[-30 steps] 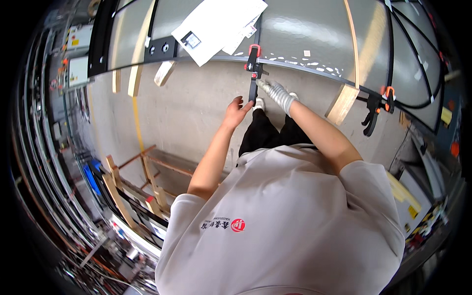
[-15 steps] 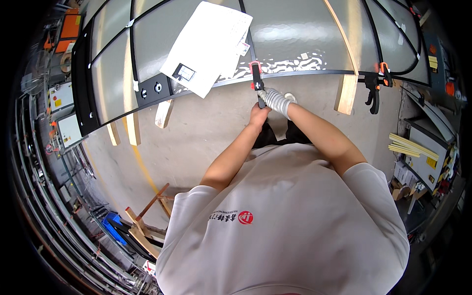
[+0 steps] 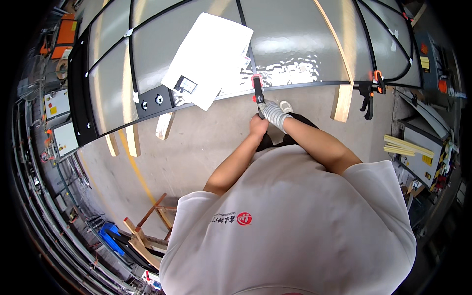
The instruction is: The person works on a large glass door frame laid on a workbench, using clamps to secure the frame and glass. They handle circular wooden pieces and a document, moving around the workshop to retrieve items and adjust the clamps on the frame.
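Observation:
A black bar clamp with red pads (image 3: 257, 89) sits on the near edge of a large glass panel with dark framing (image 3: 280, 35). My right hand (image 3: 273, 113), in a striped white-grey glove, is closed round the clamp's handle just below that edge. Bare and lower down, my left hand (image 3: 257, 126) is closed at the bottom end of the same clamp, its fingers partly hidden. White paper sheets (image 3: 209, 56) lie on the glass left of the clamp. Farther right, a second clamp, black and orange (image 3: 368, 93), hangs from the panel edge.
Wooden beams (image 3: 342, 104) stick out under the panel on both sides. A wooden stand (image 3: 142, 231) is at lower left, beside long metal profiles (image 3: 37, 196). Yellow strips (image 3: 405, 146) lie on a grey cabinet (image 3: 418, 169) at right.
The panel and clamp sit slightly lower in the picture, as the view has shifted. Both hands keep their hold on the clamp.

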A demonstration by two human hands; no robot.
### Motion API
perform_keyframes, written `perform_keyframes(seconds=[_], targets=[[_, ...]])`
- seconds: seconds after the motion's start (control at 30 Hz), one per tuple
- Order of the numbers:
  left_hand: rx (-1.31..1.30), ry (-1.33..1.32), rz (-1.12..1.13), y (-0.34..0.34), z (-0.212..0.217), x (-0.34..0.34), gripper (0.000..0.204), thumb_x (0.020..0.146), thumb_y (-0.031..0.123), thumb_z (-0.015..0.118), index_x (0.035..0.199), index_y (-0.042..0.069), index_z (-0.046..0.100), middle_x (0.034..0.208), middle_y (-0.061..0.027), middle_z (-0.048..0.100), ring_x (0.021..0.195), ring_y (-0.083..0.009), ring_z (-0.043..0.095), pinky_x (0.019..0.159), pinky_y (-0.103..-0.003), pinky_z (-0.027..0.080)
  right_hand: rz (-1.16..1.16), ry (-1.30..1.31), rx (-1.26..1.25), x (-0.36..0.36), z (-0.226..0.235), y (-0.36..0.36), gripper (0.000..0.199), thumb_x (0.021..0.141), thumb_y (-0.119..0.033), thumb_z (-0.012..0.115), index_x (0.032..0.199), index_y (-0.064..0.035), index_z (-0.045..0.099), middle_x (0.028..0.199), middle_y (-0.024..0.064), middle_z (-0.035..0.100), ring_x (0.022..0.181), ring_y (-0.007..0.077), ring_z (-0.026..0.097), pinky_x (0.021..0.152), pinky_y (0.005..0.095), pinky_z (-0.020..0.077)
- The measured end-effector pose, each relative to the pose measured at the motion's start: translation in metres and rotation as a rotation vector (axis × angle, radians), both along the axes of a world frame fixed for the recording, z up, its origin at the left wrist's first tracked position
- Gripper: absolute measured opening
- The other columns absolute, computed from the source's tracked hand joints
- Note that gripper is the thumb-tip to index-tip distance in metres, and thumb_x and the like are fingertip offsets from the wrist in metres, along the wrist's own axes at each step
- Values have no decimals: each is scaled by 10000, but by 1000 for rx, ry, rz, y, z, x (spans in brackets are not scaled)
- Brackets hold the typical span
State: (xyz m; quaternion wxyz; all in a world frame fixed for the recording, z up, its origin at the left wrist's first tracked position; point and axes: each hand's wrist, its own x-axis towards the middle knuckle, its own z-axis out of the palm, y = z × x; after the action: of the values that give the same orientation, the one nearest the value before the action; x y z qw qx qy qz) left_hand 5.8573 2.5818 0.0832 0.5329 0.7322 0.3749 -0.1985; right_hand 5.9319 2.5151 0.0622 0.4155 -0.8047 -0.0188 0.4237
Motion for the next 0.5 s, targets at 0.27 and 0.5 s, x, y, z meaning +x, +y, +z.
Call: perform_keyframes(seconds=[0.27, 0.5], targets=[[68, 52, -62, 2, 2, 0, 381, 659, 302, 594, 875, -11, 621, 844, -206, 632, 832, -343, 606, 749, -405, 457, -56, 169, 273, 9, -11, -11, 461, 837, -442, 503, 785, 6, 599, 631, 94, 555, 565, 208, 497, 541, 364, 413], [27, -10, 30, -1, -1, 0, 373, 677, 310, 575, 868, -9, 613, 790, -203, 630, 786, -332, 615, 711, -397, 465, -100, 61, 183, 4, 13, -2, 415, 875, -400, 454, 950, -11, 574, 740, 132, 580, 638, 251, 526, 616, 359, 431]])
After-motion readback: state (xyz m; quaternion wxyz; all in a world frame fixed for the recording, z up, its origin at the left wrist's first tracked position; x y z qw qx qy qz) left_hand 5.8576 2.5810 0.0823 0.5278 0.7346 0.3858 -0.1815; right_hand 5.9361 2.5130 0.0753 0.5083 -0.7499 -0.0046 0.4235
